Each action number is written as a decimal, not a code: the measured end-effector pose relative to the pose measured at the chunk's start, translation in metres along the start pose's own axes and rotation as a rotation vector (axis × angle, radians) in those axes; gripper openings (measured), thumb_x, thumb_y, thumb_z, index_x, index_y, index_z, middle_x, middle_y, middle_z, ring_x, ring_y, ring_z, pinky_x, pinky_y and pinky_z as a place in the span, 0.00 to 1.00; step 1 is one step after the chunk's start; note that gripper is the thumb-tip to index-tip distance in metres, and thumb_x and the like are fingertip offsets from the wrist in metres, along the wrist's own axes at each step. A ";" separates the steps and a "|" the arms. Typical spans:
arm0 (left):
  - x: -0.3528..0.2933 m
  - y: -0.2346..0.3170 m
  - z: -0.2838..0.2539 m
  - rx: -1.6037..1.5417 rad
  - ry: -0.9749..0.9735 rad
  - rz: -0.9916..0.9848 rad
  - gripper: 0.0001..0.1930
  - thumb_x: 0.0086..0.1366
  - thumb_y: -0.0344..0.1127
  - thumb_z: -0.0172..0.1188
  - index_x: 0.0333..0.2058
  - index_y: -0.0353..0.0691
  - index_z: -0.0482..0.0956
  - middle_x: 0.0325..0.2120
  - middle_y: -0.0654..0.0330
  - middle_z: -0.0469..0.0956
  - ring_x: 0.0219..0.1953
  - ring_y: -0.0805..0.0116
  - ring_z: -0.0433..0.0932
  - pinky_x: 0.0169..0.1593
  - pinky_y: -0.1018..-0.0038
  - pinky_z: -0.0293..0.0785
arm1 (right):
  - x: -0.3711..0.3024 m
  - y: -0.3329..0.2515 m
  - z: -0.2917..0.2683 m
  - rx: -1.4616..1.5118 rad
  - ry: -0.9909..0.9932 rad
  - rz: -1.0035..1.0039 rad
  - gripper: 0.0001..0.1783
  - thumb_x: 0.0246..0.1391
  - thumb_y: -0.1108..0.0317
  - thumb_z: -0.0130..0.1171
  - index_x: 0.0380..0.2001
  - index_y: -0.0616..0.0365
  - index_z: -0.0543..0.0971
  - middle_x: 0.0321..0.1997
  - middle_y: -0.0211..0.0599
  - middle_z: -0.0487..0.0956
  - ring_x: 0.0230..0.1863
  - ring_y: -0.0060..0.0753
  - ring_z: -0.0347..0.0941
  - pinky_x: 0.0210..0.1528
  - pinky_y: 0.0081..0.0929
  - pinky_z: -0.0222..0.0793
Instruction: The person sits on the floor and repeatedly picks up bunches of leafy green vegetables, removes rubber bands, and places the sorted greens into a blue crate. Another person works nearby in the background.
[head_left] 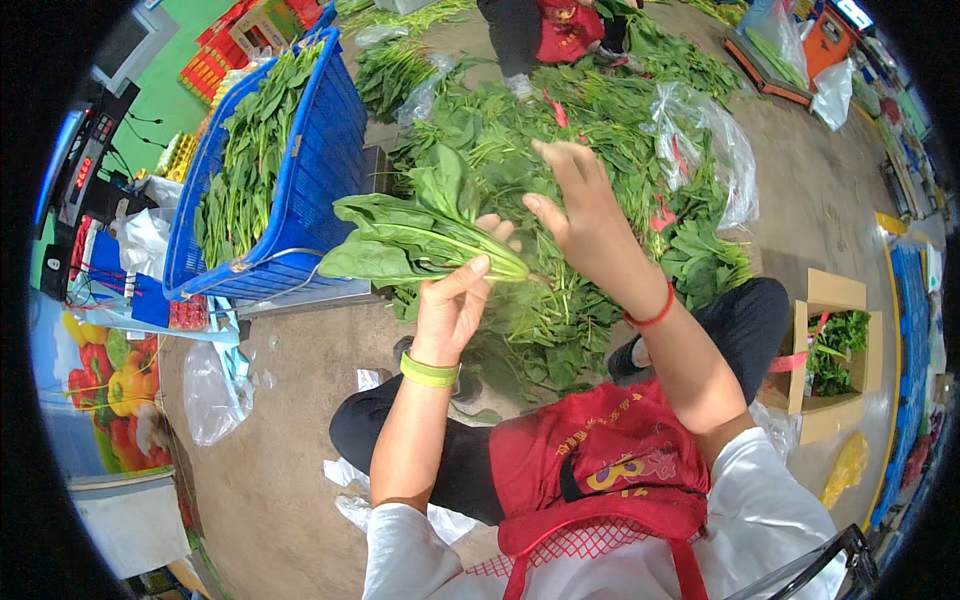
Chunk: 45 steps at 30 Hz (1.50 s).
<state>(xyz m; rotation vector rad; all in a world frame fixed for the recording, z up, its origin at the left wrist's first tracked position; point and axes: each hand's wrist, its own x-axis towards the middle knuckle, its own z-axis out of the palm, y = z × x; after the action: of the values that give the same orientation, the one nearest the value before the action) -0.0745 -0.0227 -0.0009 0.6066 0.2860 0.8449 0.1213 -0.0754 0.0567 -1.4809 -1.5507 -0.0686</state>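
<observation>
Spinach bunch [400,240], seen from the head camera, is pinched near its root end between the thumb and fingers of the left hand [452,310], above a broad heap of leafy greens [560,335]. Beside it, the right hand [580,215], slightly blurred, has its fingers spread, gripping nothing visible. At left stands a blue plastic crate [325,150] of greens; a clear plastic bag [735,175] covers part of the heap's right side. Beyond the heap is a co-worker [570,32]; an open cardboard box [835,432] holding greens sits at right.
</observation>
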 end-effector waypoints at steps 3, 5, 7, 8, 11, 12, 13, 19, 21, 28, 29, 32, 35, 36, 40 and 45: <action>0.002 0.000 0.000 -0.001 0.044 0.024 0.27 0.65 0.21 0.59 0.62 0.29 0.66 0.58 0.46 0.73 0.63 0.48 0.71 0.67 0.49 0.70 | -0.032 -0.014 -0.016 0.415 -0.259 0.268 0.23 0.54 0.69 0.66 0.53 0.60 0.74 0.47 0.48 0.74 0.48 0.54 0.72 0.52 0.42 0.71; 0.004 -0.002 0.008 0.016 0.093 0.041 0.24 0.67 0.21 0.59 0.60 0.30 0.68 0.56 0.47 0.75 0.62 0.50 0.73 0.65 0.51 0.73 | -0.043 -0.017 -0.017 0.289 -0.231 0.074 0.23 0.52 0.70 0.68 0.51 0.58 0.75 0.47 0.47 0.75 0.49 0.53 0.73 0.52 0.41 0.72; 0.005 -0.002 0.012 0.045 0.138 0.040 0.22 0.68 0.22 0.59 0.59 0.29 0.69 0.55 0.47 0.75 0.61 0.52 0.74 0.63 0.54 0.76 | -0.048 -0.022 -0.013 0.199 -0.204 0.001 0.22 0.49 0.70 0.70 0.48 0.58 0.75 0.47 0.45 0.75 0.48 0.52 0.74 0.49 0.41 0.73; 0.006 -0.002 0.012 0.060 0.160 0.040 0.21 0.68 0.23 0.59 0.58 0.29 0.69 0.55 0.47 0.76 0.60 0.52 0.75 0.62 0.55 0.77 | -0.049 -0.020 -0.008 0.177 -0.195 -0.032 0.22 0.49 0.70 0.70 0.47 0.57 0.75 0.47 0.44 0.75 0.48 0.51 0.74 0.49 0.41 0.73; 0.007 -0.010 0.009 0.097 0.172 0.036 0.17 0.70 0.26 0.59 0.55 0.26 0.71 0.52 0.46 0.78 0.56 0.53 0.78 0.58 0.58 0.81 | -0.053 -0.011 0.007 0.132 -0.114 -0.126 0.18 0.48 0.71 0.70 0.43 0.57 0.76 0.43 0.41 0.77 0.44 0.50 0.74 0.45 0.40 0.73; 0.007 -0.011 0.008 0.111 0.171 0.031 0.17 0.71 0.26 0.58 0.55 0.26 0.71 0.52 0.45 0.78 0.56 0.53 0.79 0.57 0.58 0.81 | -0.054 -0.009 0.010 0.125 -0.094 -0.126 0.17 0.48 0.72 0.69 0.42 0.57 0.76 0.41 0.40 0.77 0.43 0.51 0.75 0.44 0.40 0.73; 0.009 -0.013 0.007 0.106 0.219 0.018 0.14 0.70 0.28 0.60 0.52 0.29 0.74 0.47 0.49 0.80 0.53 0.56 0.80 0.56 0.60 0.81 | -0.056 -0.007 0.013 0.119 -0.075 -0.127 0.16 0.49 0.72 0.68 0.41 0.57 0.77 0.40 0.40 0.77 0.42 0.51 0.75 0.43 0.40 0.73; 0.013 -0.017 0.006 0.080 0.245 0.001 0.14 0.71 0.32 0.60 0.50 0.28 0.76 0.47 0.47 0.81 0.49 0.58 0.82 0.51 0.60 0.85 | -0.060 0.002 0.032 0.317 0.073 0.311 0.09 0.56 0.73 0.64 0.39 0.60 0.77 0.39 0.40 0.80 0.40 0.42 0.78 0.41 0.36 0.73; 0.015 -0.016 0.005 0.089 0.257 0.017 0.14 0.71 0.33 0.61 0.50 0.30 0.76 0.46 0.50 0.81 0.49 0.59 0.82 0.51 0.61 0.84 | -0.044 0.004 0.021 0.388 0.031 0.503 0.11 0.60 0.72 0.62 0.44 0.64 0.76 0.44 0.43 0.80 0.44 0.36 0.77 0.44 0.34 0.72; 0.013 -0.024 0.000 0.411 0.361 0.134 0.12 0.69 0.31 0.64 0.47 0.32 0.76 0.41 0.60 0.79 0.41 0.68 0.80 0.46 0.68 0.80 | -0.037 -0.004 0.005 0.413 -0.517 0.244 0.28 0.54 0.68 0.69 0.56 0.65 0.73 0.51 0.44 0.76 0.49 0.37 0.75 0.53 0.35 0.72; 0.014 -0.030 -0.011 0.487 0.297 0.219 0.18 0.66 0.31 0.68 0.49 0.32 0.72 0.40 0.60 0.79 0.37 0.72 0.79 0.39 0.73 0.78 | -0.041 -0.002 0.009 0.389 -0.536 0.282 0.25 0.55 0.68 0.69 0.55 0.64 0.76 0.48 0.40 0.78 0.44 0.31 0.77 0.48 0.30 0.74; 0.011 -0.024 0.000 0.602 0.303 0.162 0.25 0.61 0.31 0.72 0.51 0.33 0.67 0.39 0.60 0.79 0.35 0.73 0.79 0.35 0.76 0.78 | -0.041 0.001 0.011 0.676 -0.366 0.597 0.20 0.57 0.69 0.67 0.51 0.66 0.80 0.43 0.37 0.80 0.38 0.24 0.78 0.41 0.24 0.74; 0.012 -0.018 0.005 0.632 0.269 0.073 0.28 0.60 0.33 0.73 0.53 0.37 0.65 0.41 0.59 0.80 0.37 0.73 0.80 0.33 0.79 0.78 | -0.033 0.007 0.003 0.789 -0.273 0.722 0.16 0.61 0.69 0.64 0.48 0.67 0.81 0.39 0.32 0.82 0.37 0.19 0.77 0.40 0.21 0.73; 0.012 -0.018 0.004 0.620 0.238 0.061 0.27 0.62 0.35 0.72 0.53 0.38 0.66 0.41 0.60 0.80 0.38 0.72 0.80 0.33 0.79 0.78 | -0.032 0.009 0.000 0.826 -0.243 0.767 0.15 0.62 0.68 0.64 0.49 0.66 0.81 0.39 0.32 0.83 0.37 0.19 0.77 0.40 0.21 0.73; 0.013 -0.016 0.014 0.303 0.147 -0.015 0.26 0.67 0.31 0.65 0.60 0.34 0.65 0.50 0.53 0.80 0.49 0.64 0.81 0.47 0.69 0.80 | -0.034 0.013 0.000 0.833 -0.185 0.782 0.15 0.63 0.67 0.63 0.49 0.65 0.81 0.38 0.29 0.83 0.38 0.18 0.76 0.43 0.21 0.72; 0.017 -0.020 0.005 0.153 0.037 0.019 0.24 0.68 0.28 0.62 0.60 0.33 0.67 0.53 0.51 0.79 0.55 0.59 0.79 0.57 0.62 0.78 | -0.045 0.014 0.004 0.819 -0.202 0.790 0.12 0.64 0.67 0.62 0.46 0.64 0.80 0.38 0.30 0.82 0.38 0.17 0.75 0.43 0.20 0.72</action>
<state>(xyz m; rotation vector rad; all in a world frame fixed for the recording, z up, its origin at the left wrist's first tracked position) -0.0490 -0.0216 -0.0095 0.7376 0.3815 0.8579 0.1213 -0.1026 0.0176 -1.3128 -0.8440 1.0702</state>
